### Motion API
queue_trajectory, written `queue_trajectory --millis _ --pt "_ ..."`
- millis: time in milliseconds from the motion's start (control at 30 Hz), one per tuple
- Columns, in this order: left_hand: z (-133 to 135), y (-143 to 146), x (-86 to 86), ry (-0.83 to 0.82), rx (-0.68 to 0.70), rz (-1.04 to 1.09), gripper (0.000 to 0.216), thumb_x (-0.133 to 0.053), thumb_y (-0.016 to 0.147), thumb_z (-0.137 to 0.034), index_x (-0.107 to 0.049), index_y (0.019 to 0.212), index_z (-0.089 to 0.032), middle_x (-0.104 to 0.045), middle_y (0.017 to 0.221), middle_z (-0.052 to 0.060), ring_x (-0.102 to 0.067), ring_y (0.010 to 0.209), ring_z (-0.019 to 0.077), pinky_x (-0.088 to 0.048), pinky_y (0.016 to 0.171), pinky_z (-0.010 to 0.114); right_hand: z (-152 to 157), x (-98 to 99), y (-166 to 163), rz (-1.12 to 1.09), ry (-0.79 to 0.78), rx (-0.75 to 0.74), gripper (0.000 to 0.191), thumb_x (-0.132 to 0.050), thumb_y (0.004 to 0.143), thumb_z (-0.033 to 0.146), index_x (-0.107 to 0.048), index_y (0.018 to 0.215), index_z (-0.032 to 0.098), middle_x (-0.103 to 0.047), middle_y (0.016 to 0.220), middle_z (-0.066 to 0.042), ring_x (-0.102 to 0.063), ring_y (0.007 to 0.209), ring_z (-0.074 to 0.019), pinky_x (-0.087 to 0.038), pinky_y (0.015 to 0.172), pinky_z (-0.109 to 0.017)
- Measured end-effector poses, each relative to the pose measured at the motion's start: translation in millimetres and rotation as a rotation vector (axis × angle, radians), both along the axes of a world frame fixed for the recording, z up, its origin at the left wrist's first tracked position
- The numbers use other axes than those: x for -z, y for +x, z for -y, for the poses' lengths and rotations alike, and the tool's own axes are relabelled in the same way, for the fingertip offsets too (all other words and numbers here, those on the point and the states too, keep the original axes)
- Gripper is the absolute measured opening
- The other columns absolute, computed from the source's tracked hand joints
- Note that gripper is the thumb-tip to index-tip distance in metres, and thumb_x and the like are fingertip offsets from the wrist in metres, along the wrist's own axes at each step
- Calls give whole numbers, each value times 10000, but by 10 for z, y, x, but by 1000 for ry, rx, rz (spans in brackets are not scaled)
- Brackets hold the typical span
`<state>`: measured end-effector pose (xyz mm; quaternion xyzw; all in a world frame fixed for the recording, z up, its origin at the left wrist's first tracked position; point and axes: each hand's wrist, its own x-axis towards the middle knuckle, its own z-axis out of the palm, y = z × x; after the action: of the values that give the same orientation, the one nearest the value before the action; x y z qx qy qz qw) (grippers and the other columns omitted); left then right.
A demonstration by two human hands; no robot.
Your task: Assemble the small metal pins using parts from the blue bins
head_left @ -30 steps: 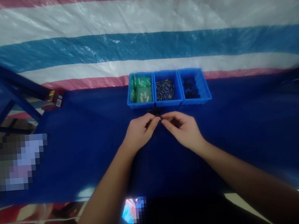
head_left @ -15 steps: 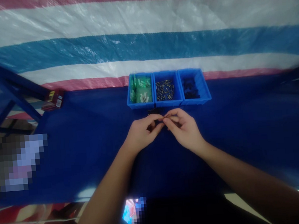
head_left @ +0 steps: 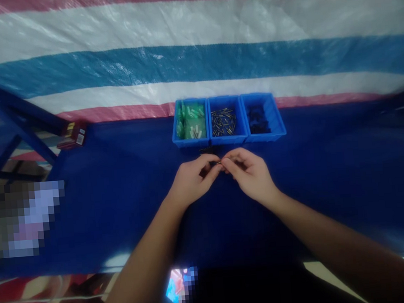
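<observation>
My left hand (head_left: 194,179) is closed in a pinch just in front of the blue bins. Its fingertips meet those of my right hand (head_left: 251,175), which is pinched too. Between them shows a thin brass-coloured metal pin (head_left: 218,163), mostly covered by the fingers. Similar dark and brass pins (head_left: 223,122) lie loose in the middle bin (head_left: 227,140). Some small dark pieces (head_left: 207,149) rest on the table just beyond my left fingers; their kind is too unclear to name.
The left bin (head_left: 191,143) holds green bags and small clear-white pieces. Black parts (head_left: 258,121) lie in the right bin (head_left: 279,126). A red box (head_left: 74,134) stands at the back left of the blue table (head_left: 122,200), beside a blue metal frame (head_left: 14,119). Behind hangs a striped sheet (head_left: 195,63).
My right fingers have shifted slightly around the pin, and a little more of its brass colour shows. My left hand stays almost in place.
</observation>
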<state>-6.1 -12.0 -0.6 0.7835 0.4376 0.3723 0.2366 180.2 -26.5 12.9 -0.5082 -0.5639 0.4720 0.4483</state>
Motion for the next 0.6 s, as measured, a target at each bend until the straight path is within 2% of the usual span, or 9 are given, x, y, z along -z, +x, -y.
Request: queue_trajectory --millis 267,367,467,600 --pt "11 14 -9 -10 41 -9 147 -671 928 -338 -696 999 -211 -571 593 -71 -519 504 67 -402 547 196 -1 -41 -4 -7 -5 27 364 -700 890 518 -603 737 203 -606 624 23 -532 546 -109 -422 537 -253" --pt "18 19 -26 -26 57 -10 141 -638 950 -325 -695 998 -206 -628 634 -51 -551 519 73 -421 556 200 0 -55 2 -21 -5 12 397 -687 900 524 -572 689 207 -602 615 23 -529 546 -109 -418 545 -255" --pt "17 14 -34 -30 61 -1 154 -577 984 -299 -692 1004 -198 -716 763 -11 -616 581 83 -455 586 199 1 -69 12 -1 -6 -4 439 -656 920 530 -562 639 206 -583 583 24 -520 535 -109 -416 548 -258" --pt "9 -3 -28 -23 46 -3 169 -547 998 -293 -682 995 -193 -726 803 -1 -643 625 90 -457 597 196 6 -87 17 55 -41 -18 499 -615 934 564 -583 595 199 -559 519 23 -514 494 -109 -407 524 -257"
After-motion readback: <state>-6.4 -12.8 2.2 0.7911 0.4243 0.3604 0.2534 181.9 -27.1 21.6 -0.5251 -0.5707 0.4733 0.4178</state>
